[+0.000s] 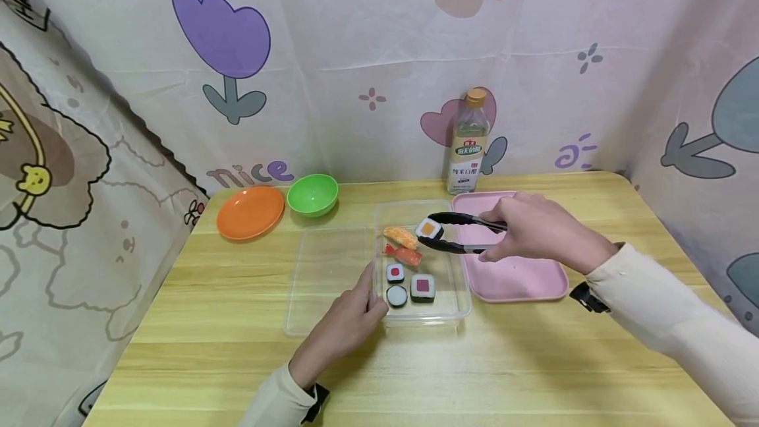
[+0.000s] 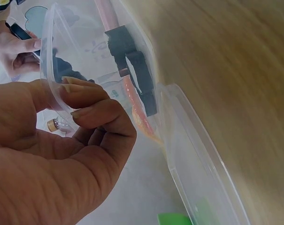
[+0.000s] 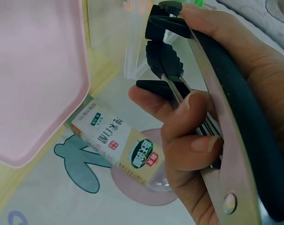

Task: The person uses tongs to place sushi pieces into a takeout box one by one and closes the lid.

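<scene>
My right hand (image 1: pixel 528 226) grips a pair of black-tipped metal tongs (image 3: pixel 217 98). Between the tong tips, over the clear plastic container (image 1: pixel 453 292), is a toy sushi roll with an orange centre (image 1: pixel 429 228). Fingers of my left hand (image 1: pixel 350 312) are curled on the container's near left rim; the left wrist view shows the hand (image 2: pixel 85 140) pinching its wall. Inside lie an orange-topped sushi (image 1: pixel 400 237), a shrimp sushi (image 1: pixel 404 255), a small red-centred roll (image 1: pixel 394 273), a plain white-topped roll (image 1: pixel 396 295) and a larger dark-pink-centred roll (image 1: pixel 423 287).
A pink tray (image 1: pixel 518 282) sits right of the container, under the right hand. Left lies a clear lid (image 1: pixel 323 269). Behind are an orange plate (image 1: pixel 250 213), a green bowl (image 1: pixel 312 195) and a vinegar bottle (image 1: pixel 468 143), before a patterned cloth backdrop.
</scene>
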A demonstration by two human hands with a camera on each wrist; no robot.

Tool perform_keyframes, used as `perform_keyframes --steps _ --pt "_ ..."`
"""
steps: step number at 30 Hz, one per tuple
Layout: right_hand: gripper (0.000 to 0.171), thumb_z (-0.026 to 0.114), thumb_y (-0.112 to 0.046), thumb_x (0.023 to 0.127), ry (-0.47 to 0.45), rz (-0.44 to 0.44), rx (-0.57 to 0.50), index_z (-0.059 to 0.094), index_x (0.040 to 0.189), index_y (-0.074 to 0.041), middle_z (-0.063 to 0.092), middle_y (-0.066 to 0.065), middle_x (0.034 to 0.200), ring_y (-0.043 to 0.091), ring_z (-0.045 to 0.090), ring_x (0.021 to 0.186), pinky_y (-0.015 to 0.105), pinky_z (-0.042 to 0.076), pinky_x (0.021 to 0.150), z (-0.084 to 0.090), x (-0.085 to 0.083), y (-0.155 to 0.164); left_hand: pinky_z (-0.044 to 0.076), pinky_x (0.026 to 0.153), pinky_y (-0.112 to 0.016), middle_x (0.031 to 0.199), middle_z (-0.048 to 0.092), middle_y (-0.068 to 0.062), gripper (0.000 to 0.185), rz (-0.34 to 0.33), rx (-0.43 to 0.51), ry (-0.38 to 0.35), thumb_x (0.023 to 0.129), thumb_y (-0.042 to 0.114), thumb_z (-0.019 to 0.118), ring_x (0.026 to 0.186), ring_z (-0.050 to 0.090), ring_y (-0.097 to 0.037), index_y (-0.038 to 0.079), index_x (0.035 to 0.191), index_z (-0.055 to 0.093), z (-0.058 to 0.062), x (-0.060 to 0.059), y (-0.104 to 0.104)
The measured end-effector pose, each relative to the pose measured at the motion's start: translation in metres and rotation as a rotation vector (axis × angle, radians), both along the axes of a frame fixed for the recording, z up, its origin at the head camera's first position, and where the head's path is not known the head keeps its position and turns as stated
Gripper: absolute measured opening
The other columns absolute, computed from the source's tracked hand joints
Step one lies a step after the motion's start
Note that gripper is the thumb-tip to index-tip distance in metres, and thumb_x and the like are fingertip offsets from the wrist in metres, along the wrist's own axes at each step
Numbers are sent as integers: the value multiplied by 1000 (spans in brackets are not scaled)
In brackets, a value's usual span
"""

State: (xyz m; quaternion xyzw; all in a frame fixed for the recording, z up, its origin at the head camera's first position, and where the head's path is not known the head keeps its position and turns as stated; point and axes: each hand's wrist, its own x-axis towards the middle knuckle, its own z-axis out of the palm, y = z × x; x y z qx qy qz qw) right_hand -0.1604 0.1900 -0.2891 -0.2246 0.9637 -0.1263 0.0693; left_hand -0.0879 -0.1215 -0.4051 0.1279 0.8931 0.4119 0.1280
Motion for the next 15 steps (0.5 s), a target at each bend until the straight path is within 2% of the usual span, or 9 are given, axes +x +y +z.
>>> perform_keyframes --steps 4,8,10,15 --pt "44 91 -38 65 19 33 43 81 98 -11 52 -4 66 16 45 64 32 36 54 1 -3 -6 30 45 -24 63 45 8 74 0 8 -8 94 13 52 51 38 -6 7 160 20 0 0 0" --pt "30 92 -38 65 14 67 78 75 80 -17 46 -3 65 16 44 64 33 34 53 2 -7 -12 29 45 -24 63 45 8 74 1 8 -14 94 13 51 51 37 -6 7 160 19 1 0 1" --pt "29 91 -38 66 8 73 99 73 76 -19 46 -2 66 16 44 64 33 35 52 3 -8 -14 30 45 -24 63 45 8 75 2 4 -15 94 13 51 51 37 -6 6 161 17 1 0 1" --pt "29 92 -36 66 -4 73 132 74 79 -16 53 -2 68 17 47 65 33 38 52 5 -11 -20 29 45 -24 63 45 8 76 6 1 -18 94 13 51 52 37 -7 5 161 15 0 0 1"
